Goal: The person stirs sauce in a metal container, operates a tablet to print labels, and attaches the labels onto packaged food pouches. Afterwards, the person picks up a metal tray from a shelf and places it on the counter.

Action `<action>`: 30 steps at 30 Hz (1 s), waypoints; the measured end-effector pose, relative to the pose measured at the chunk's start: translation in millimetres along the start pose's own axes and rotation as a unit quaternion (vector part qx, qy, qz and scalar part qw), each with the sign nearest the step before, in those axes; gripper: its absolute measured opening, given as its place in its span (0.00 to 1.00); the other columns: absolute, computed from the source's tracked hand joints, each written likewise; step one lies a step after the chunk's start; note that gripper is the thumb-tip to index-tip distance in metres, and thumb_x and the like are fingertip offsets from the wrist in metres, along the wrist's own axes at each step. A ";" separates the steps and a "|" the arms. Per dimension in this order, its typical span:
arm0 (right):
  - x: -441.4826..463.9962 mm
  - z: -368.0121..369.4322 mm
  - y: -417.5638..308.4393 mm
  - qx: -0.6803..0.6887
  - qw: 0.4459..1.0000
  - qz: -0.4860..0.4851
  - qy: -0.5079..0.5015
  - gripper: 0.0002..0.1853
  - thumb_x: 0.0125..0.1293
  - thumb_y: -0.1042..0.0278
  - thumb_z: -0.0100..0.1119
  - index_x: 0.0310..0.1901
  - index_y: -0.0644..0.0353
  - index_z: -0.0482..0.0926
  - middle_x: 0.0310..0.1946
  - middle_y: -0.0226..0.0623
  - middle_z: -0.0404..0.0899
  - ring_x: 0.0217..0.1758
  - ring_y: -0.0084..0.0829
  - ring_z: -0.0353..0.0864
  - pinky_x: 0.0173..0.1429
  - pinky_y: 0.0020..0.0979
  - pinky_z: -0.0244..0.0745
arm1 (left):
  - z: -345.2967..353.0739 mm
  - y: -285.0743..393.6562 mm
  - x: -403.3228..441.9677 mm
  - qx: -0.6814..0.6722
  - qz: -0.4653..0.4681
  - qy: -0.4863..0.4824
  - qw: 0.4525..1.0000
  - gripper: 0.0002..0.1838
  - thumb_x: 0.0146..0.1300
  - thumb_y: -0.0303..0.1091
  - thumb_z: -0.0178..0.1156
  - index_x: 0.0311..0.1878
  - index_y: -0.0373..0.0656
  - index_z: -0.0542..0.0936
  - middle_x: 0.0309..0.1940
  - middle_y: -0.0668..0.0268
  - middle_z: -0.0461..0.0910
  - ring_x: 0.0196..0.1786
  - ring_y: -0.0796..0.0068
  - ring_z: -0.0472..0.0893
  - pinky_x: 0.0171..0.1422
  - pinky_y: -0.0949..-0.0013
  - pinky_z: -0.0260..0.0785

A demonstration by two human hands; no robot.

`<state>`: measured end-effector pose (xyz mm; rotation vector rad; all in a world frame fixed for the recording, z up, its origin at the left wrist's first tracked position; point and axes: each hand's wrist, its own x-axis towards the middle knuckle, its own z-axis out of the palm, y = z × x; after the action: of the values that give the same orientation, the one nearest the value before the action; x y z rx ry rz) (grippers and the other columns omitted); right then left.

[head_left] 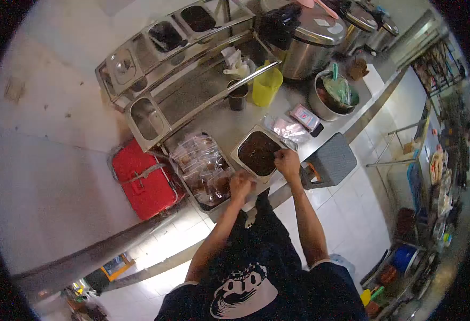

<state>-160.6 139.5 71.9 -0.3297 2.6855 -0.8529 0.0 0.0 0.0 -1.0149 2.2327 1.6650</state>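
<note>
Fingers of the right hand (pixel 288 165) are curled together at the right-hand rim of a steel pan (pixel 257 129) of dark brown food; whether they grip anything is unclear. Left-hand (pixel 241 185) fingers are blurred beside the pan's near corner, so I cannot tell if they are closed. The pan sits at the worktop's (pixel 297 91) near edge. Just left is a tray of clear packets (pixel 197 160). Toward the far edge stand a yellow jug (pixel 267 88) and a dark cup (pixel 237 96); toward the right edge, a pot (pixel 325 109).
</note>
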 end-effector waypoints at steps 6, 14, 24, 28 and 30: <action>8.4 -4.3 2.3 -0.030 0.996 -0.071 0.054 0.12 0.54 0.60 0.60 0.28 0.60 0.85 0.26 0.53 0.81 0.32 0.54 0.82 0.42 0.49 0.77 | -62.3 31.9 53.2 -0.329 0.003 0.070 0.942 0.17 0.71 0.27 0.54 0.61 0.37 0.73 0.46 0.57 0.79 0.41 0.70 0.82 0.37 0.69 0.82; 7.8 10.0 9.7 -0.059 0.997 -0.054 -0.024 0.11 0.53 0.62 0.58 0.29 0.58 0.86 0.31 0.52 0.83 0.36 0.52 0.83 0.43 0.46 0.79 | -52.8 -4.6 50.8 -0.351 0.001 0.038 0.935 0.13 0.68 0.24 0.57 0.55 0.35 0.76 0.42 0.59 0.79 0.40 0.68 0.82 0.40 0.62 0.85; 15.1 16.3 16.7 -0.101 0.995 -0.019 0.003 0.10 0.51 0.62 0.60 0.29 0.57 0.86 0.30 0.48 0.84 0.35 0.50 0.84 0.45 0.46 0.80 | -39.8 1.9 18.4 -0.468 0.013 0.050 0.882 0.13 0.67 0.24 0.59 0.54 0.38 0.75 0.39 0.61 0.77 0.36 0.68 0.82 0.43 0.59 0.85; 15.9 14.8 10.5 -0.105 0.992 -0.071 -0.023 0.09 0.50 0.62 0.62 0.29 0.55 0.87 0.30 0.48 0.84 0.35 0.50 0.85 0.44 0.45 0.81 | -39.8 7.8 16.5 -0.465 0.014 0.078 0.882 0.11 0.68 0.24 0.58 0.53 0.38 0.75 0.39 0.61 0.77 0.35 0.68 0.82 0.44 0.58 0.84; 18.4 17.5 14.8 -0.166 0.978 -0.118 -0.049 0.08 0.50 0.62 0.63 0.29 0.54 0.87 0.29 0.48 0.84 0.35 0.50 0.84 0.44 0.45 0.81 | -42.0 7.6 16.1 -0.487 0.003 0.046 0.872 0.10 0.68 0.23 0.58 0.51 0.38 0.76 0.39 0.60 0.78 0.34 0.68 0.82 0.43 0.57 0.85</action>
<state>-173.3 136.5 45.6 -0.7571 2.7260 -0.4262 -6.3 -43.4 12.7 -1.2433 1.3230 2.8650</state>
